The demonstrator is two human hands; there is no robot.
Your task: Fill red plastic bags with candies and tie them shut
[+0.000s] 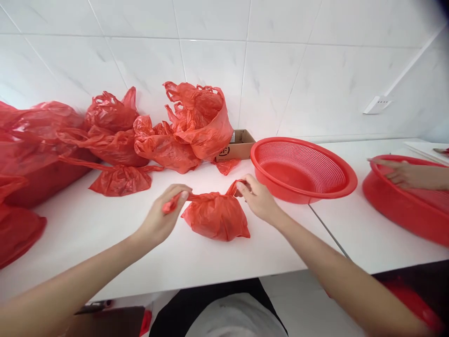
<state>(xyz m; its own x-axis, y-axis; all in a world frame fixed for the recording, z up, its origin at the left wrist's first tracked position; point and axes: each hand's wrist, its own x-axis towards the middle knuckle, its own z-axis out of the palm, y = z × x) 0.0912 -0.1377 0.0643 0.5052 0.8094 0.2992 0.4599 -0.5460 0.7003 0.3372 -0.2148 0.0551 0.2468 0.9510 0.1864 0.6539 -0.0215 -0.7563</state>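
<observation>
A small filled red plastic bag [216,217] lies on the white table [105,234] in front of me. My left hand [164,216] is closed, pinching the bag's left handle and pulling it out to the left. My right hand [257,196] is closed on the right handle at the bag's top right. The two handles stretch apart above the bag's body.
Several more red plastic bags [115,135] are heaped at the back left against the tiled wall. A small cardboard box [238,145] and a red perforated basket [301,168] stand at the right. Another person's hand [403,174] rests on a second red basin [403,206].
</observation>
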